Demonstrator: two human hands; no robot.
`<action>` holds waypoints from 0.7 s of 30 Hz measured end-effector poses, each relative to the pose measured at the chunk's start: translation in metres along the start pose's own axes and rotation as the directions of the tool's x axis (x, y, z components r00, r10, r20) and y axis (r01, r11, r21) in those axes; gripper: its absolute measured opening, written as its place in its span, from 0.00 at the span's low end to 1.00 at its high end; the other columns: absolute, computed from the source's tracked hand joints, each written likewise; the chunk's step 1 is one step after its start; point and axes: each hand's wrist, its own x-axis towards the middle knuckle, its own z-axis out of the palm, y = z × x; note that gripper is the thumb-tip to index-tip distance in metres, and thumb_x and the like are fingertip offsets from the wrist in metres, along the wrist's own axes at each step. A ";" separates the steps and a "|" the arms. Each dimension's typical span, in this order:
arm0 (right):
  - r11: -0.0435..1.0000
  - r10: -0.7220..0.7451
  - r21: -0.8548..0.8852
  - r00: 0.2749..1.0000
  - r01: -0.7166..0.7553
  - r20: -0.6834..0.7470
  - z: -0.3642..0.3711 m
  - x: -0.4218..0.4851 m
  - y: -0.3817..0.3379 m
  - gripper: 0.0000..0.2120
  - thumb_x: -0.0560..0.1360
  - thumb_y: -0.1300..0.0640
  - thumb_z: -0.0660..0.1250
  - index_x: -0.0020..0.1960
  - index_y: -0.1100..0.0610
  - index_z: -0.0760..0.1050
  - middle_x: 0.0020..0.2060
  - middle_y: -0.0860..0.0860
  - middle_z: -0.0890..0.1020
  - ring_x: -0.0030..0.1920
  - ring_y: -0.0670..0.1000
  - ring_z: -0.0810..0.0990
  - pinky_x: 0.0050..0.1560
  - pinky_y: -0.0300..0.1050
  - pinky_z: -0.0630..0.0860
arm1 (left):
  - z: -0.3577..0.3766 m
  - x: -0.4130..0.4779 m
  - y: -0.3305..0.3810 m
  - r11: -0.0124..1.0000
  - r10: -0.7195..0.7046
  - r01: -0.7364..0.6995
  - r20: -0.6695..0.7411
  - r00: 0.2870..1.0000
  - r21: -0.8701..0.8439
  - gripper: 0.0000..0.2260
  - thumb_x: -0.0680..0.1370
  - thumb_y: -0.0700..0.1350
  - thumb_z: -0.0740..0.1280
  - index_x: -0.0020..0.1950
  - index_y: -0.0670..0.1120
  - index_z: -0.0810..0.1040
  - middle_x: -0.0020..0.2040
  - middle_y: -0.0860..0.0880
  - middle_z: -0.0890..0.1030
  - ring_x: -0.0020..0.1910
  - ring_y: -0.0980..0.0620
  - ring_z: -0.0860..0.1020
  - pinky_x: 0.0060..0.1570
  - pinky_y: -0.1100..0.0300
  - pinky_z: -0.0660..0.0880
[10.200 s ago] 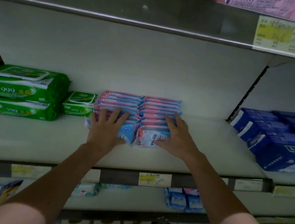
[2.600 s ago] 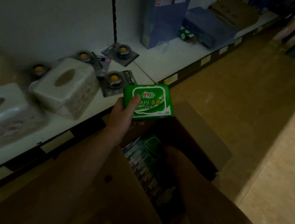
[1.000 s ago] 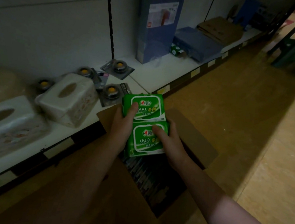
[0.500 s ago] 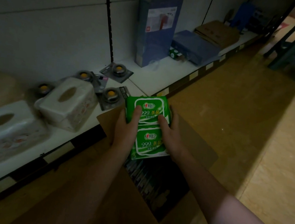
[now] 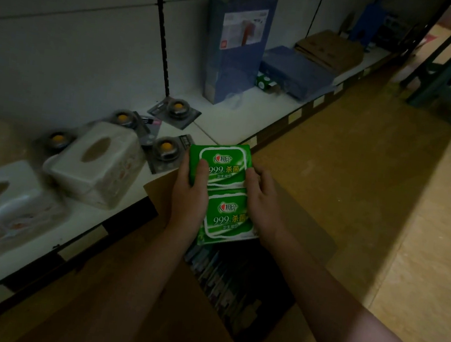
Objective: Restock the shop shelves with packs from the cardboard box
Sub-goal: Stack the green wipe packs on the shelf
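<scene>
right hand (image 5: pixel 264 200) now beside packs (image 5: pixel 225 196), apparently gripping

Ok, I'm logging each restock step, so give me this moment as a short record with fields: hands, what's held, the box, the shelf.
left hand: grips the green packs from the left, thumb on the farther label
right hand: grips them from the right
green packs: two, labels up, above the open cardboard box
cardboard box: beside the low shelf, more packs inside
low shelf: white tissue boxes stand on it
</scene>
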 end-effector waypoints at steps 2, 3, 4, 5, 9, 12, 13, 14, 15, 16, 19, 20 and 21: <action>1.000 -0.009 -0.021 1.000 0.009 -0.025 -0.002 0.003 -0.003 0.14 0.82 0.47 0.55 0.62 0.53 0.69 0.46 0.49 0.80 0.43 0.44 0.81 0.42 0.40 0.78 | 0.002 0.001 0.005 1.000 0.006 -0.006 0.001 1.000 0.012 0.21 0.81 0.56 0.58 0.75 0.60 0.60 0.60 0.53 0.77 0.50 0.54 0.80 0.50 0.54 0.79; 0.999 -0.016 -0.036 0.999 0.015 -0.028 -0.003 0.004 -0.005 0.14 0.82 0.47 0.54 0.62 0.53 0.69 0.47 0.49 0.80 0.44 0.46 0.81 0.43 0.42 0.78 | 0.003 0.000 0.009 1.000 0.012 -0.012 0.003 1.000 0.022 0.21 0.81 0.55 0.57 0.75 0.60 0.60 0.61 0.54 0.76 0.51 0.55 0.79 0.50 0.56 0.78; 0.999 -0.014 -0.053 1.000 0.012 -0.021 -0.003 0.003 -0.009 0.14 0.82 0.46 0.53 0.61 0.53 0.69 0.47 0.50 0.80 0.46 0.47 0.80 0.44 0.43 0.77 | 0.003 -0.002 0.014 0.999 0.008 -0.008 0.000 1.000 0.039 0.22 0.81 0.55 0.57 0.75 0.59 0.59 0.61 0.55 0.74 0.51 0.55 0.77 0.49 0.58 0.76; 0.997 -0.018 -0.073 1.000 0.017 -0.017 -0.003 0.001 -0.013 0.14 0.82 0.46 0.53 0.61 0.53 0.68 0.48 0.50 0.79 0.46 0.47 0.80 0.45 0.43 0.77 | 0.002 -0.005 0.020 0.999 0.006 -0.005 -0.007 1.000 0.050 0.22 0.82 0.55 0.56 0.76 0.59 0.58 0.59 0.56 0.72 0.51 0.56 0.76 0.48 0.60 0.74; 0.992 0.003 -0.127 1.000 -0.001 0.013 -0.010 -0.014 -0.051 0.12 0.83 0.47 0.52 0.60 0.51 0.68 0.48 0.53 0.80 0.48 0.50 0.80 0.45 0.44 0.78 | 0.000 -0.023 0.055 0.997 -0.050 0.052 -0.036 0.998 0.060 0.21 0.82 0.54 0.56 0.75 0.58 0.59 0.61 0.53 0.74 0.49 0.59 0.76 0.47 0.62 0.75; 0.990 0.032 -0.138 0.999 -0.029 0.021 -0.021 -0.026 -0.101 0.13 0.83 0.47 0.51 0.61 0.52 0.67 0.48 0.52 0.80 0.45 0.45 0.80 0.41 0.38 0.77 | 0.001 -0.040 0.101 0.993 -0.053 0.054 -0.013 0.999 0.104 0.22 0.81 0.58 0.56 0.75 0.61 0.59 0.67 0.52 0.74 0.55 0.54 0.77 0.55 0.54 0.76; 0.990 0.031 -0.141 0.999 -0.028 0.013 -0.025 -0.031 -0.118 0.13 0.83 0.47 0.51 0.60 0.51 0.67 0.48 0.50 0.80 0.43 0.42 0.80 0.41 0.37 0.77 | 0.001 -0.045 0.119 0.992 -0.043 0.043 -0.002 0.999 0.116 0.22 0.80 0.60 0.56 0.74 0.63 0.59 0.67 0.53 0.74 0.57 0.52 0.77 0.57 0.51 0.76; 0.990 0.031 -0.139 0.999 -0.029 0.013 -0.030 -0.035 -0.139 0.12 0.83 0.46 0.51 0.60 0.51 0.66 0.47 0.50 0.80 0.43 0.41 0.80 0.42 0.37 0.77 | 0.002 -0.051 0.142 0.991 -0.032 0.032 0.002 0.999 0.131 0.22 0.80 0.61 0.56 0.74 0.64 0.59 0.66 0.54 0.74 0.58 0.52 0.77 0.57 0.50 0.76; 0.992 0.032 -0.125 0.999 -0.030 0.016 -0.033 -0.040 -0.165 0.11 0.83 0.46 0.51 0.60 0.50 0.66 0.48 0.50 0.80 0.44 0.43 0.80 0.43 0.39 0.77 | 0.002 -0.058 0.168 0.990 -0.024 0.023 0.004 1.000 0.141 0.22 0.80 0.60 0.56 0.74 0.64 0.59 0.66 0.55 0.74 0.59 0.52 0.77 0.57 0.51 0.76; 0.993 0.029 -0.113 0.999 -0.027 0.017 -0.037 -0.046 -0.189 0.10 0.83 0.47 0.51 0.58 0.50 0.66 0.48 0.51 0.80 0.45 0.45 0.80 0.44 0.40 0.77 | 0.003 -0.065 0.191 0.990 -0.021 0.020 0.006 1.000 0.141 0.21 0.80 0.60 0.56 0.74 0.63 0.59 0.67 0.54 0.74 0.60 0.52 0.77 0.58 0.51 0.76; 0.995 -0.002 -0.103 1.000 0.002 -0.001 -0.050 -0.061 -0.268 0.06 0.84 0.51 0.51 0.55 0.51 0.65 0.41 0.47 0.77 0.40 0.42 0.77 0.36 0.35 0.71 | 0.005 -0.088 0.262 0.995 -0.016 0.016 -0.001 1.000 0.098 0.21 0.81 0.58 0.58 0.74 0.61 0.61 0.63 0.56 0.76 0.53 0.61 0.79 0.53 0.60 0.78; 0.994 0.014 -0.106 1.000 -0.013 0.005 -0.056 -0.069 -0.300 0.06 0.83 0.50 0.51 0.54 0.49 0.65 0.40 0.45 0.77 0.38 0.40 0.76 0.34 0.34 0.70 | 0.004 -0.099 0.290 0.995 -0.014 0.016 -0.017 1.000 0.094 0.21 0.81 0.56 0.58 0.74 0.60 0.62 0.58 0.59 0.77 0.48 0.67 0.78 0.48 0.67 0.78; 0.994 0.025 -0.108 1.000 -0.023 0.013 -0.060 -0.075 -0.325 0.05 0.83 0.48 0.51 0.53 0.46 0.65 0.40 0.43 0.77 0.37 0.38 0.76 0.33 0.34 0.70 | 0.004 -0.109 0.315 0.996 -0.005 0.008 -0.037 0.999 0.084 0.20 0.81 0.54 0.59 0.74 0.59 0.63 0.55 0.60 0.77 0.45 0.71 0.78 0.45 0.71 0.77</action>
